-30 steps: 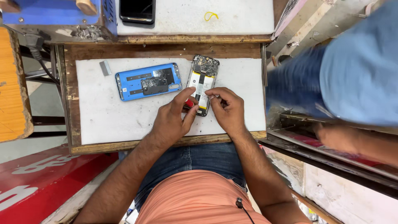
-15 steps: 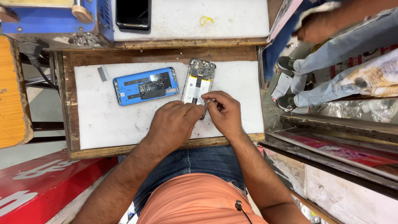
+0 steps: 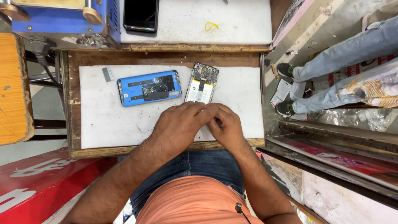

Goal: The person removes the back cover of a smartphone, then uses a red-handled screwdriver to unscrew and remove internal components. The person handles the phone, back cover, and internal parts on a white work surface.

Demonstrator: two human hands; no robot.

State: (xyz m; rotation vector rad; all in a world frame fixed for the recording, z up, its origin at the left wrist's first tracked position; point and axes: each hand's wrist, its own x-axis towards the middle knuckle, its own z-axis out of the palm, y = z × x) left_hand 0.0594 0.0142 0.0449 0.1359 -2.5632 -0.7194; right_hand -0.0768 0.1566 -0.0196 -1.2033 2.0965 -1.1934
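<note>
Nearest the wearer, the left hand and right hand meet, fingertips touching, on the white work mat. Both are curled closed; whether they pinch anything between them cannot be told. Just beyond the fingertips lies the opened phone, back cover off, circuit board and battery exposed, its near end almost at the knuckles. Left of the opened phone, close beside it, lies the blue back cover, inner side up. Farther left of it rests a small grey metal piece. Beyond the opened phone, on the far table, lie a black phone and a yellow rubber band.
</note>
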